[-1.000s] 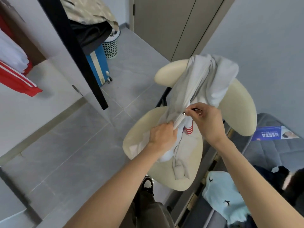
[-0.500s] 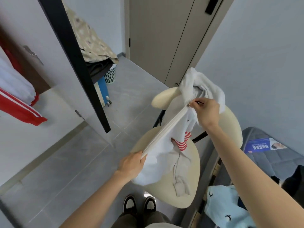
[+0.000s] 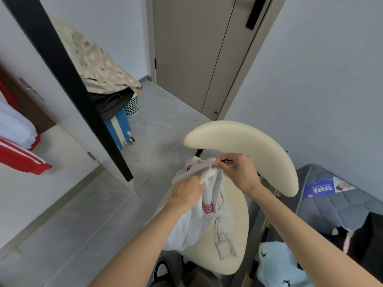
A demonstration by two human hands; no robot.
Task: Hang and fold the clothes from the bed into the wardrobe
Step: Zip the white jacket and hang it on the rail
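I have my left hand point(image 3: 187, 190) knuckles-up, fingers curled tight round a bunch of the white garment point(image 3: 192, 222). My right hand point(image 3: 238, 172) sits just beyond it and to its right. The wrist is bent, and thumb and forefinger pinch the small metal zip pull point(image 3: 212, 167) at the garment's top. Both my forearms are bare. The left reaches in from the lower middle of view, the right from the lower right corner, and they converge on the hands.

White jacket point(image 3: 192, 224) drapes onto the cream chair seat point(image 3: 236, 245).
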